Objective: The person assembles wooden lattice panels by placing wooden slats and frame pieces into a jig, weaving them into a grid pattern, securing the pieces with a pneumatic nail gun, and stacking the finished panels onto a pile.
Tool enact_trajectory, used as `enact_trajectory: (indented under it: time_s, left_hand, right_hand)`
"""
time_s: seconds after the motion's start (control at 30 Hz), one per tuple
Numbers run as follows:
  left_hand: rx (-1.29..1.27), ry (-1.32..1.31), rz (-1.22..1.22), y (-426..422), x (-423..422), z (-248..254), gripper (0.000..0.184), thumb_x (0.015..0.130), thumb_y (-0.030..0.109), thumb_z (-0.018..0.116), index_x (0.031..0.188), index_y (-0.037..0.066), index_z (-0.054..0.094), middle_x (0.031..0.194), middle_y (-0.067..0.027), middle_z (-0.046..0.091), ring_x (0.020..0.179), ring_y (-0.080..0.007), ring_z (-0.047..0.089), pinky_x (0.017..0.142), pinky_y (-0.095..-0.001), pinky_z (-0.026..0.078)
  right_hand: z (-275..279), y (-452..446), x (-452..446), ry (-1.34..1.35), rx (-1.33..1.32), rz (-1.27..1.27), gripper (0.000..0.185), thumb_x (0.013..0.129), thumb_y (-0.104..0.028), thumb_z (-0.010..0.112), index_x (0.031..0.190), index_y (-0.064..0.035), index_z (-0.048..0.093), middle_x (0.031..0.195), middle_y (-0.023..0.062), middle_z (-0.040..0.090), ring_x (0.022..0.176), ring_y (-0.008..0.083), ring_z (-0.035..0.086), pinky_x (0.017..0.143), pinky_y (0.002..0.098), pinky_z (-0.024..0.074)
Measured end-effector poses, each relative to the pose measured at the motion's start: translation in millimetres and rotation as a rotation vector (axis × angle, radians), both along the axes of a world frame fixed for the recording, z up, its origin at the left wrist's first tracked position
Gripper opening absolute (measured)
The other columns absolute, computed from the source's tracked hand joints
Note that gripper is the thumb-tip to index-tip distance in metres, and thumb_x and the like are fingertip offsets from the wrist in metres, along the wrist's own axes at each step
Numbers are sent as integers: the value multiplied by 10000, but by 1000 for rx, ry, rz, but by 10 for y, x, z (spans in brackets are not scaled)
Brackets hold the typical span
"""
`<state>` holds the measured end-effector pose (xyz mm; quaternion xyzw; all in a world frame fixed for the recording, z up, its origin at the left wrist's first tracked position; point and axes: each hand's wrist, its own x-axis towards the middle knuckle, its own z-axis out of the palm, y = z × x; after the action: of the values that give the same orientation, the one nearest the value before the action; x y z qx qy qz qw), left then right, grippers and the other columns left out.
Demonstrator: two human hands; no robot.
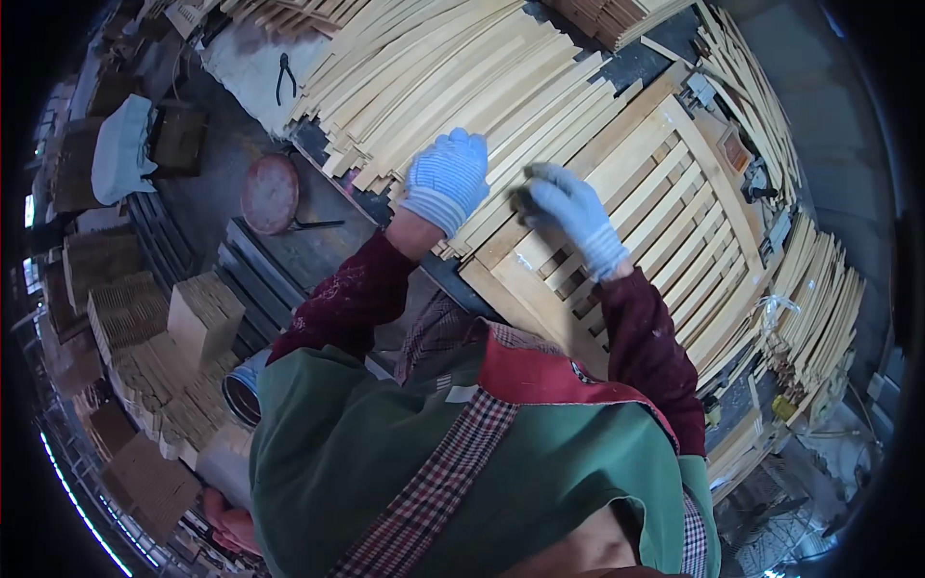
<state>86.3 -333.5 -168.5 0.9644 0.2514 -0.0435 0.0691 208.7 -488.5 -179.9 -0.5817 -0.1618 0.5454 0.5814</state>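
The gloved left hand (pixel 448 178) is over the near ends of the loose wooden strips (pixel 434 87), its fingers bent and bunched together; whether they grip a strip is hidden. The gloved right hand (pixel 576 212) is blurred, apart from the left, above the near-left part of the slatted frame (pixel 520 308). Its fingers curl toward a dark patch, which may be an object or the glove's own palm; I cannot tell whether it is clamped on anything.

The frame lies flat, its long straight rail beside the strips and its curved rail on the far side from them. It looks already joined, so I judge the moment to be handwork at its near-left corner and rail, not assembly. Any move there calls for the frame to lie steady and the fingers to keep clear of the gaps between slats.

The strips cover much of the surface (pixel 631 67) to the left of the frame, their ends uneven along the near-left edge. Farther right is a tied bundle of strips (pixel 819 299). Beyond the left edge are pliers (pixel 286 79) on a pale sheet (pixel 241 67) and a round-topped stool (pixel 270 193).
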Motion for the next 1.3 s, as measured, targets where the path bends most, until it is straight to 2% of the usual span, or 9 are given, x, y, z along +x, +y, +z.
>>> enact_trajectory:
  time_s: [0.03, 0.17, 0.27, 0.37, 0.47, 0.6, 0.77, 1.0, 1.3]
  left_hand:
    - [19, -10, -12, -62, -17, 24, 282, 760, 221, 636, 979, 58, 566, 909, -150, 591, 838, -298, 646, 670, -412, 550]
    - [45, -21, -56, -395, 54, -34, 280, 770, 264, 669, 946, 63, 588, 866, -124, 607, 805, -272, 658, 640, -397, 549]
    - [-161, 13, -30, -394, 78, 116, 281, 801, 278, 661, 961, 53, 607, 885, -141, 609, 810, -290, 654, 641, -391, 537]
    - [-284, -309, -217, -293, -113, 105, 299, 827, 288, 641, 993, 42, 610, 903, -148, 608, 812, -318, 642, 665, -398, 522]
    - [-202, -426, -1, 8, -85, 31, 322, 841, 322, 638, 1005, 47, 608, 891, -149, 594, 812, -333, 626, 694, -414, 506]
    - [41, -248, -65, 169, -89, -218, 263, 875, 305, 602, 1007, 78, 613, 907, -141, 576, 798, -330, 610, 688, -432, 506]
    - [-57, -125, -2, 254, -78, -263, 248, 873, 309, 603, 1008, 101, 616, 929, -138, 578, 813, -336, 620, 698, -444, 510]
    - [-172, -120, -65, 456, -35, -277, 222, 875, 297, 598, 952, 89, 618, 911, -156, 600, 813, -346, 630, 709, -452, 511]
    - [40, 111, -3, 386, 204, -164, 236, 825, 274, 617, 892, 48, 618, 892, -186, 632, 774, -351, 646, 714, -459, 523]
  right_hand:
    - [57, 117, -37, 212, 70, -126, 369, 902, -246, 645, 1123, 37, 559, 842, 66, 625, 725, 139, 606, 643, 268, 531]
    - [2, 478, 10, 265, -71, -278, 363, 806, -220, 750, 1028, 17, 588, 814, 62, 610, 729, 158, 603, 648, 287, 540]
    - [-425, 527, -2, 93, 18, -451, 344, 750, -144, 787, 984, 16, 592, 828, 84, 629, 721, 181, 620, 634, 307, 545]
    - [-305, 440, 49, 371, 35, -452, 285, 785, -30, 703, 1024, 24, 559, 853, 155, 655, 726, 247, 668, 655, 349, 575]
    - [-238, 340, 96, 550, 91, -412, 260, 849, -33, 625, 1083, 21, 526, 891, 198, 662, 767, 287, 684, 685, 386, 593]
    - [-358, 273, 161, 641, 192, -331, 355, 893, -108, 590, 1201, 40, 493, 1066, 241, 628, 956, 363, 653, 826, 441, 573]
    - [-357, 189, 130, 688, 228, -323, 388, 906, -146, 584, 1226, 48, 481, 1108, 250, 612, 1010, 369, 635, 871, 444, 556]
    - [-322, 54, 116, 634, 274, -409, 432, 886, -145, 630, 1222, 77, 475, 1070, 234, 633, 939, 340, 664, 810, 422, 584]
    - [-214, -35, -23, 523, 220, -473, 347, 861, -68, 634, 1148, 78, 505, 984, 214, 648, 847, 326, 679, 702, 407, 606]
